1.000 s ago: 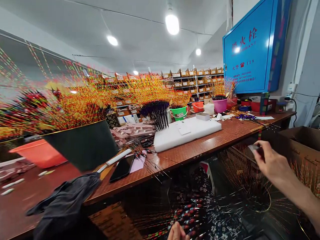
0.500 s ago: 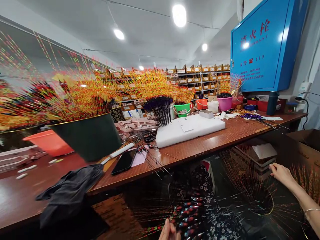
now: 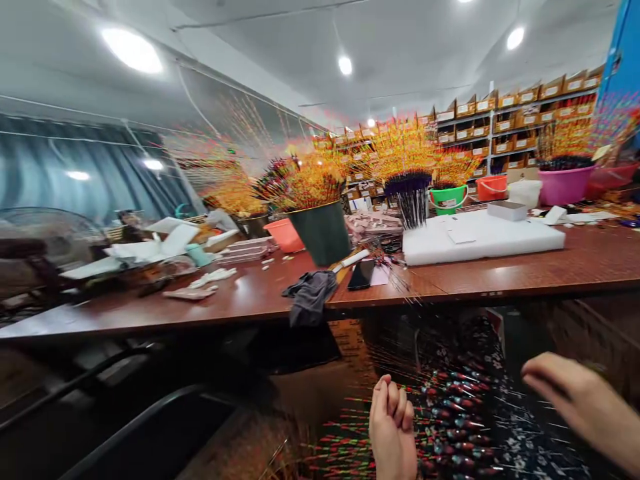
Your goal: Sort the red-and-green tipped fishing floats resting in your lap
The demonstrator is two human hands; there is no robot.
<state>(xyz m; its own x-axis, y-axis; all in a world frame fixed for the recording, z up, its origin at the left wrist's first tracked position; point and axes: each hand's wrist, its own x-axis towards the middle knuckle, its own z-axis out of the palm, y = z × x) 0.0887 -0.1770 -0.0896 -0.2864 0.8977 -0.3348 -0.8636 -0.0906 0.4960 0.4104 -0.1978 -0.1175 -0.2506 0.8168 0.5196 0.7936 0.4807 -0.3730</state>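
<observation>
Many fishing floats, with dark bulb-shaped bodies and thin red-green striped tips, lie in rows across the dark floral cloth over my lap. My left hand is raised beside their striped ends. Its fingers are curled closed, and whatever they hold, if anything, is hidden. To the right of the floats, my right hand hovers apart from them, somewhat blurred. Its thumb and fingers look slightly apart, and I see nothing between them.
A brown table runs across the view. On it are a dark green tub of floats, a grey cloth, a phone and a white foam block. A black chair frame stands lower left.
The view has swung left, showing more table and a curtain. My right hand has come away from the floats under the table toward my lap. My left hand shows more fully, raised and curled.
</observation>
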